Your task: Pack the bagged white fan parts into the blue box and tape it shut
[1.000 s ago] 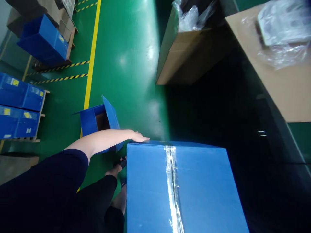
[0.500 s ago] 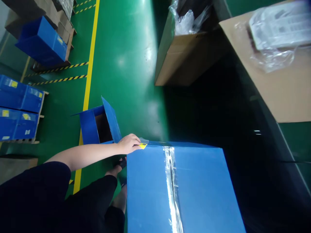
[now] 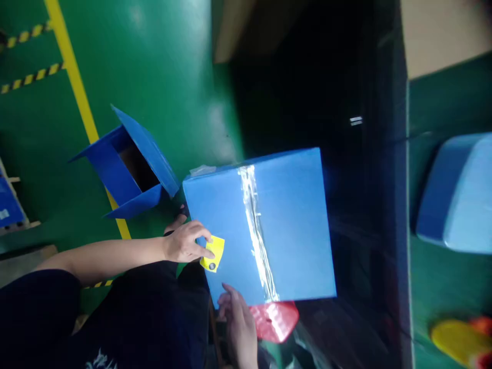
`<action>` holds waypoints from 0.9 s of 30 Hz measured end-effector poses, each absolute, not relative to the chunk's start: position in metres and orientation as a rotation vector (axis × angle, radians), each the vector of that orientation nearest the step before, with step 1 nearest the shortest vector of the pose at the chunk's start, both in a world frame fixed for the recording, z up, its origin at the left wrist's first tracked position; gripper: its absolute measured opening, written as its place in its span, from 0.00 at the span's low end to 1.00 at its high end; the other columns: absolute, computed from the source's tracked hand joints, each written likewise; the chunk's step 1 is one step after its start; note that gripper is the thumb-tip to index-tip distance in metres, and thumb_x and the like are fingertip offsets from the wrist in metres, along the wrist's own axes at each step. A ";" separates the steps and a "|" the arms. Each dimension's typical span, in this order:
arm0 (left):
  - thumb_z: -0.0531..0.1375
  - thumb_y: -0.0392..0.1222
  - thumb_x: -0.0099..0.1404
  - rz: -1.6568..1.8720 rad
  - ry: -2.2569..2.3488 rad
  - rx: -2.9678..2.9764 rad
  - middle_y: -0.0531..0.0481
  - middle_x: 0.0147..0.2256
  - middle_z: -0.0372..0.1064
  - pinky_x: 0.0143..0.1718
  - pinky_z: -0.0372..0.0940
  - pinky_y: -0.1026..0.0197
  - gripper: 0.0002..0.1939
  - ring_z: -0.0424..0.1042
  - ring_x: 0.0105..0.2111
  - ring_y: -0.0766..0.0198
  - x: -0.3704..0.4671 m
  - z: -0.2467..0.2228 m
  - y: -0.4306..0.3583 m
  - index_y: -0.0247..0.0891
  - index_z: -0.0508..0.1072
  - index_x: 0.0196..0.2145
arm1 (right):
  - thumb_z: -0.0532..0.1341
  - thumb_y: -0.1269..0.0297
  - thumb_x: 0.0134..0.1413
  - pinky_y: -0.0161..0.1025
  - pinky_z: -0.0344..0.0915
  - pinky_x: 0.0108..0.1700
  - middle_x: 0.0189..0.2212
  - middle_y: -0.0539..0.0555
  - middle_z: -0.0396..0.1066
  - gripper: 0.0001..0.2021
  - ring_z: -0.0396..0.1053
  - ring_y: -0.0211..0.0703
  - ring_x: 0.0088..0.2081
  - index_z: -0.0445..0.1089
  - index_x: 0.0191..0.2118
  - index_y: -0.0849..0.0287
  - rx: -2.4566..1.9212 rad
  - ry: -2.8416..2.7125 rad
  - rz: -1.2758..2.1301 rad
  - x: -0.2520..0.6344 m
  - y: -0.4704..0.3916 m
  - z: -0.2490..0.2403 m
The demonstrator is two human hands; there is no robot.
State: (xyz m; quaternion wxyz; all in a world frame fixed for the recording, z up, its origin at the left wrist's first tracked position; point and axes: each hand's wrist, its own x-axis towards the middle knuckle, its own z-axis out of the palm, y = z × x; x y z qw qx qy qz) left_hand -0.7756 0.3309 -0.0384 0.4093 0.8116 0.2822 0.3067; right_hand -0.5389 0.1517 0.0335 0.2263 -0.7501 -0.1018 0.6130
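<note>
A blue carton (image 3: 295, 220) stands with its top face up, a strip of clear shiny tape (image 3: 255, 230) running across the middle. My left hand (image 3: 184, 243) pinches a yellow label (image 3: 216, 251) with a dark round mark, over the carton's left edge. Whether the label touches the cardboard, I cannot tell. At the front edge is my right hand (image 3: 238, 320), holding nothing visible, with its index finger stretched out and the others partly bent. A piece of clear film (image 3: 202, 170) clings to the carton's far left edge.
An open blue carton (image 3: 115, 169) lies on the green floor to the left, near a yellow line (image 3: 73, 66). A red stool-like seat (image 3: 274, 322) shows below the carton. Right of a dark table are a blue rounded object (image 3: 457, 195) and a blurred yellow one (image 3: 459, 338).
My left hand has brought the yellow label from the carton's far left corner to over its left edge. My right hand has come into view. The camera view has shifted and turned.
</note>
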 end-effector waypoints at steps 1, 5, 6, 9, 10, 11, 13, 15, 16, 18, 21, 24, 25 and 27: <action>0.68 0.35 0.71 0.771 0.706 1.993 0.43 0.47 0.71 0.48 0.69 0.52 0.10 0.68 0.46 0.54 -0.772 -0.039 0.328 0.49 0.85 0.44 | 0.62 0.33 0.69 0.39 0.65 0.33 0.34 0.53 0.73 0.32 0.66 0.40 0.28 0.78 0.55 0.61 -2.027 -0.213 1.718 -0.545 0.147 0.038; 0.68 0.30 0.68 0.744 0.635 1.915 0.44 0.46 0.69 0.49 0.69 0.52 0.13 0.68 0.45 0.56 -0.759 -0.043 0.319 0.49 0.86 0.42 | 0.64 0.34 0.68 0.37 0.60 0.32 0.33 0.52 0.72 0.30 0.62 0.37 0.27 0.77 0.56 0.59 -1.826 -0.081 1.708 -0.565 0.155 0.031; 0.68 0.29 0.67 0.728 0.597 1.911 0.44 0.46 0.69 0.49 0.69 0.52 0.14 0.68 0.45 0.56 -0.755 -0.043 0.317 0.49 0.86 0.41 | 0.66 0.34 0.66 0.36 0.59 0.31 0.31 0.51 0.72 0.30 0.62 0.37 0.26 0.77 0.53 0.58 -1.810 -0.066 1.686 -0.569 0.158 0.028; 0.67 0.28 0.67 0.676 0.469 1.901 0.44 0.47 0.69 0.49 0.70 0.51 0.14 0.69 0.45 0.56 -0.742 -0.037 0.309 0.48 0.85 0.42 | 0.71 0.34 0.60 0.35 0.54 0.27 0.26 0.49 0.69 0.28 0.59 0.36 0.23 0.78 0.43 0.59 -1.804 -0.019 1.635 -0.579 0.152 0.025; 0.65 0.27 0.68 0.648 0.427 1.902 0.43 0.48 0.70 0.48 0.70 0.51 0.15 0.70 0.45 0.56 -0.736 -0.034 0.306 0.47 0.84 0.44 | 0.72 0.35 0.59 0.35 0.53 0.26 0.24 0.49 0.67 0.28 0.58 0.36 0.23 0.78 0.40 0.59 -1.804 -0.007 1.611 -0.580 0.147 0.024; 0.64 0.26 0.69 0.614 0.392 1.910 0.43 0.48 0.70 0.48 0.71 0.52 0.16 0.70 0.45 0.56 -0.729 -0.032 0.303 0.45 0.83 0.46 | 0.73 0.34 0.57 0.35 0.52 0.26 0.23 0.49 0.67 0.28 0.57 0.36 0.22 0.77 0.38 0.59 -1.804 0.004 1.580 -0.580 0.140 0.023; 0.62 0.24 0.70 0.543 0.341 1.949 0.43 0.48 0.71 0.47 0.71 0.52 0.19 0.71 0.45 0.56 -0.711 -0.028 0.296 0.42 0.80 0.52 | 0.73 0.32 0.54 0.35 0.52 0.25 0.22 0.49 0.66 0.30 0.56 0.36 0.21 0.77 0.36 0.59 -1.810 0.030 1.490 -0.573 0.125 0.019; 0.63 0.23 0.71 0.497 0.330 1.996 0.43 0.46 0.72 0.47 0.71 0.53 0.21 0.72 0.44 0.57 -0.688 -0.026 0.287 0.40 0.77 0.57 | 0.72 0.31 0.53 0.36 0.52 0.25 0.21 0.48 0.66 0.31 0.56 0.36 0.21 0.76 0.35 0.59 -1.828 0.059 1.370 -0.554 0.105 0.014; 0.64 0.23 0.71 0.485 0.329 2.016 0.44 0.46 0.73 0.47 0.71 0.53 0.21 0.72 0.44 0.58 -0.674 -0.025 0.283 0.39 0.76 0.58 | 0.71 0.30 0.53 0.36 0.53 0.25 0.20 0.48 0.65 0.31 0.56 0.36 0.21 0.75 0.34 0.59 -1.842 0.075 1.303 -0.540 0.092 0.012; 0.64 0.24 0.71 0.458 0.306 2.038 0.45 0.45 0.73 0.47 0.71 0.54 0.20 0.73 0.43 0.59 -0.645 -0.023 0.271 0.38 0.75 0.57 | 0.70 0.30 0.54 0.36 0.54 0.26 0.20 0.48 0.65 0.31 0.57 0.37 0.21 0.74 0.33 0.58 -1.879 0.115 1.152 -0.506 0.061 0.009; 0.63 0.23 0.72 0.406 0.232 2.064 0.46 0.44 0.74 0.47 0.71 0.54 0.17 0.74 0.43 0.60 -0.596 -0.022 0.251 0.39 0.76 0.54 | 0.69 0.27 0.53 0.36 0.57 0.26 0.23 0.49 0.68 0.32 0.60 0.38 0.23 0.73 0.34 0.58 -1.945 0.200 0.913 -0.440 -0.001 0.000; 0.62 0.23 0.72 0.330 0.125 2.125 0.46 0.44 0.74 0.47 0.70 0.54 0.17 0.74 0.43 0.60 -0.539 -0.030 0.228 0.39 0.76 0.53 | 0.71 0.28 0.51 0.35 0.59 0.26 0.23 0.49 0.69 0.32 0.63 0.38 0.22 0.72 0.32 0.58 -2.004 0.318 0.715 -0.360 -0.075 -0.023; 0.62 0.23 0.72 0.309 0.078 2.151 0.46 0.44 0.74 0.47 0.70 0.54 0.16 0.74 0.43 0.59 -0.517 -0.033 0.218 0.39 0.76 0.53 | 0.72 0.30 0.52 0.35 0.59 0.25 0.22 0.49 0.68 0.31 0.63 0.38 0.22 0.71 0.31 0.58 -2.018 0.368 0.663 -0.331 -0.100 -0.034; 0.62 0.24 0.73 0.282 -0.029 2.201 0.46 0.44 0.75 0.48 0.70 0.52 0.16 0.74 0.42 0.58 -0.467 -0.038 0.198 0.39 0.76 0.52 | 0.73 0.38 0.59 0.34 0.60 0.25 0.22 0.48 0.69 0.27 0.64 0.36 0.21 0.71 0.31 0.60 -2.025 0.488 0.569 -0.271 -0.147 -0.060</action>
